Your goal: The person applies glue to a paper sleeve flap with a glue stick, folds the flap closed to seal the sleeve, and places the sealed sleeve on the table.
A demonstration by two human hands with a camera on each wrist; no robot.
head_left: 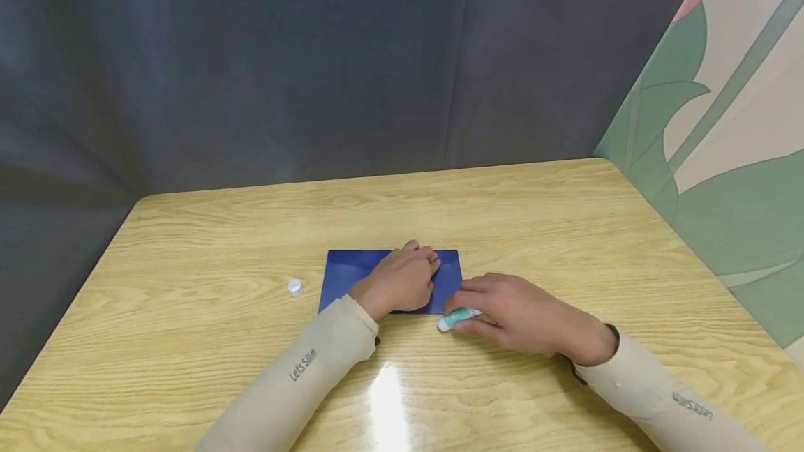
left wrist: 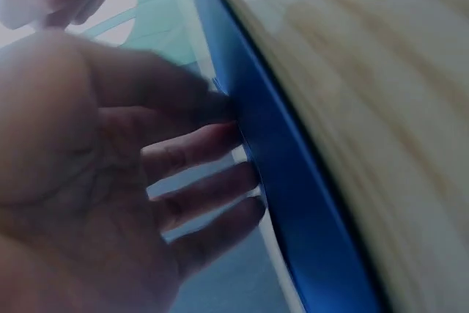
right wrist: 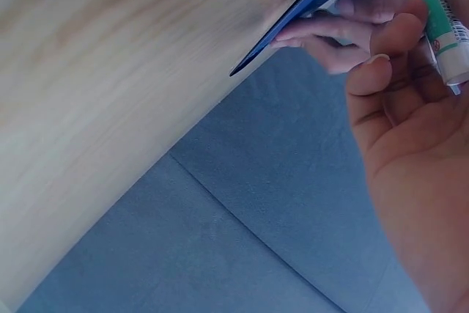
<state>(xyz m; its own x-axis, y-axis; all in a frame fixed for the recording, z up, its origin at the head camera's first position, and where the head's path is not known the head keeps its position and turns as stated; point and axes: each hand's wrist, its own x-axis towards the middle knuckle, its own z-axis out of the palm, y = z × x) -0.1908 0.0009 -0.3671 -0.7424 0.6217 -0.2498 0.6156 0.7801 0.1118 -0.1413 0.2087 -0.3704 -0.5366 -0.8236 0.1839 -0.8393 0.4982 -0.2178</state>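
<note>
A dark blue envelope (head_left: 342,281) lies flat on the wooden table, its flap line along the far side. Across its middle rests my left hand (head_left: 402,279), and in the left wrist view the fingertips press on the envelope (left wrist: 293,181), fingers slightly bent. My right hand (head_left: 524,312) grips a green and white glue stick (head_left: 460,317) between thumb and fingers, just off the envelope's near right corner. The right wrist view shows the glue stick (right wrist: 438,20) with its printed label, uncapped end out of sight there.
A small white cap (head_left: 294,287) stands on the table left of the envelope. Dark cloth (head_left: 301,68) hangs behind the table (head_left: 207,250), and a wall painted with leaves and flowers (head_left: 747,159) borders it on the right.
</note>
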